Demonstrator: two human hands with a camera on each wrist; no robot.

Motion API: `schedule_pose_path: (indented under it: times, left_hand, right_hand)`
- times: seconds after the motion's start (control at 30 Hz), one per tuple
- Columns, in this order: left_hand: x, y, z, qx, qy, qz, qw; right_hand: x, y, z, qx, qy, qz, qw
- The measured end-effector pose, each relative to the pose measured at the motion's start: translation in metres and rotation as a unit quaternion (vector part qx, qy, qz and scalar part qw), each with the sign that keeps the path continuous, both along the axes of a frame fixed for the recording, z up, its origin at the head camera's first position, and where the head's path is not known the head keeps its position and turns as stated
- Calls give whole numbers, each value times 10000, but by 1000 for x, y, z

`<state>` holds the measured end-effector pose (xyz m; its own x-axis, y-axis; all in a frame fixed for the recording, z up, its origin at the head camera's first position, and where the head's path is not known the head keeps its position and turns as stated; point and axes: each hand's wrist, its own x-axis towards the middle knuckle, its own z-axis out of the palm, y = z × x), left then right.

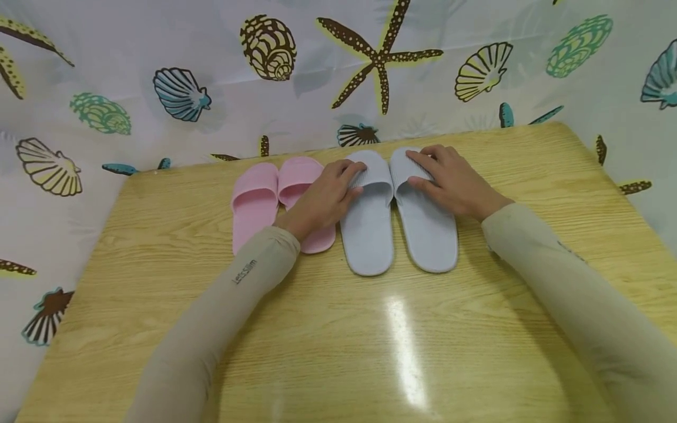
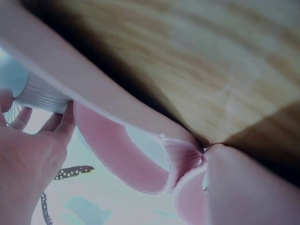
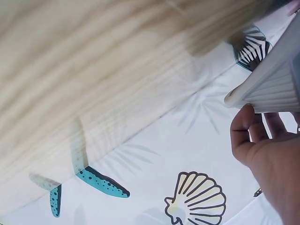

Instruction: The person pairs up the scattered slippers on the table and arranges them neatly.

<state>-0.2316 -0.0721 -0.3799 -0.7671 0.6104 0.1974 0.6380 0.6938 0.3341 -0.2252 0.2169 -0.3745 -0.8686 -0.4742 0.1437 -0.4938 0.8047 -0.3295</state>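
A pair of pale grey slippers (image 1: 368,235) lies side by side on the wooden table, ribbed straps toward the back. My left hand (image 1: 327,197) grips the left grey slipper at its strap, thumb near the strap's opening. In the left wrist view, its fingers (image 2: 56,123) rest on the ribbed strap. On the right grey slipper (image 1: 431,241), my right hand (image 1: 452,182) holds the strap's outer side, with the thumb by the opening. The right wrist view shows its bent fingers (image 3: 243,124) against the strap. The two grey slippers meet at their straps.
To the left sits a pair of pink slippers (image 1: 255,217), the inner one partly hidden beneath my left forearm. A white cloth (image 1: 222,35) printed with shells and starfish hangs behind the wooden table (image 1: 317,341) and along its sides.
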Motion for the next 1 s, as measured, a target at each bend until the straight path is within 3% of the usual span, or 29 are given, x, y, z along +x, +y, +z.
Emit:
schedule_pose_path:
  times: [0.3,0.53,1.0]
  left_hand:
    - [-5,4,-6,99,44,107,9999]
    - [-8,6,-3,170,69,193,9996]
    - [-18,2,0,-135,-46,411,9991]
  right_hand:
    - [-7,0,-5,-46,-69,3,10000]
    - [-16,-1,-1,-14,-192,-95,9998]
    - [-35,-13,0,-24,-333,-155,9993]
